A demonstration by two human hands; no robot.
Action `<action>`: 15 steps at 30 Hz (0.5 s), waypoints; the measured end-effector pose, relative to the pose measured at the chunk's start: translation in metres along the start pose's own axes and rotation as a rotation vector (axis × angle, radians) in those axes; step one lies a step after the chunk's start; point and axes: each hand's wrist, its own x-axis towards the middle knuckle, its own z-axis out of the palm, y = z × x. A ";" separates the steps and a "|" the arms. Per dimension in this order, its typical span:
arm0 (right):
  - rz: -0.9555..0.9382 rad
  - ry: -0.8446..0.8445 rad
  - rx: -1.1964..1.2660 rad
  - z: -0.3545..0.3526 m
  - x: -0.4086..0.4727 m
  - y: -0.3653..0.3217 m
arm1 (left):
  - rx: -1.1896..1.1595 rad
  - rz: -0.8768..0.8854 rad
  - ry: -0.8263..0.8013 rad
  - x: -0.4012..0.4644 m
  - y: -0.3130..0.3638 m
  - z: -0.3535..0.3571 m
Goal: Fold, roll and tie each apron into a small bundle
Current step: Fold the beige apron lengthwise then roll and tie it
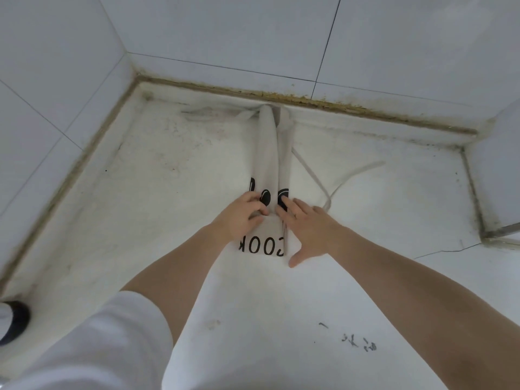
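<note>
A person leans over a white counter [157,170] set in a tiled corner, seen from above. On it lies 1 apron [269,153], pale cloth with black printed letters, already folded lengthwise into a long narrow strip running away from the person toward the back wall [225,38]. Both long sides are turned in and meet at a centre seam. The left hand [244,213] presses near that seam with fingers bent, tips on the cloth. The right hand [308,225] lies flat and spread on the other flap, thumb out on the counter. Neither hand grasps anything.

Folding looks nearly finished; rolling and tying seem still to come. A thin apron string [337,178] trails loose to the right, limp and looping. The counter is matt, scuffed and stained; the wall joint [281,95] is brown with grime.
</note>
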 end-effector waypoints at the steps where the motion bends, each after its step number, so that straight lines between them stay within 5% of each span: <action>1: 0.007 0.005 -0.017 0.003 -0.002 -0.003 | 0.006 0.005 -0.005 -0.001 0.002 0.000; 10: 0.001 0.101 0.007 0.017 -0.019 -0.011 | 0.093 -0.095 0.064 -0.004 0.021 -0.002; 15: -0.023 0.238 0.358 0.011 -0.022 0.002 | -0.360 -0.382 -0.056 -0.011 0.025 -0.015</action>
